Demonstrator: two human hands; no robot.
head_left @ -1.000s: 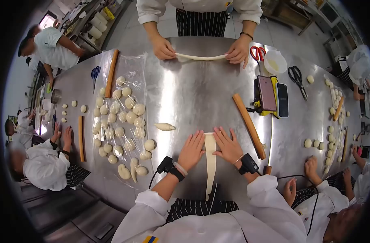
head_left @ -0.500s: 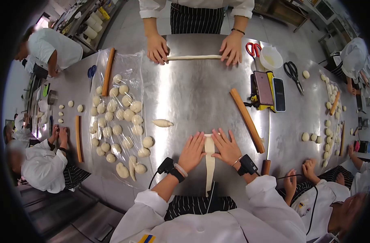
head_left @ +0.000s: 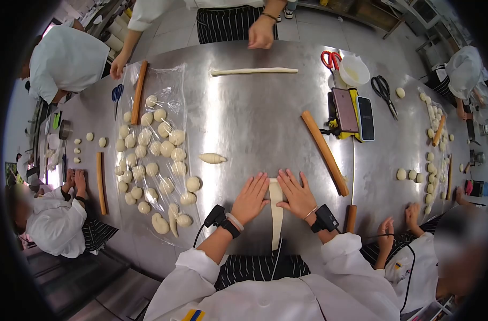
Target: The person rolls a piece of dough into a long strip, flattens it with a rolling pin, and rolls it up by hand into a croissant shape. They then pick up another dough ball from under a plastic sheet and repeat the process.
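Observation:
A long flat strip of dough (head_left: pixel 276 219) lies on the steel table, wide at its far end and tapering toward my body. My left hand (head_left: pixel 251 197) rests flat along the strip's left side, and my right hand (head_left: pixel 296 196) mirrors it on the right. Both have their fingers stretched forward, with index fingers and thumbs at the dough's edges. The far end looks slightly folded between my fingertips. Left of them and farther up sits a rolled, ridged piece of dough (head_left: pixel 212 158).
Dough balls (head_left: pixel 166 185) sit under and beside plastic film at left, with a rolling pin (head_left: pixel 140 93). Another rolling pin (head_left: pixel 325 154) lies at right, near phones (head_left: pixel 366 119), a white bowl (head_left: pixel 354 71) and scissors (head_left: pixel 383 96). Across the table is a dough rope (head_left: pixel 254 71); people stand around.
The person opposite has lifted both hands off the dough rope, one reaching toward the scissors at left. My hands stay nearly in place on the strip; the view has shifted slightly.

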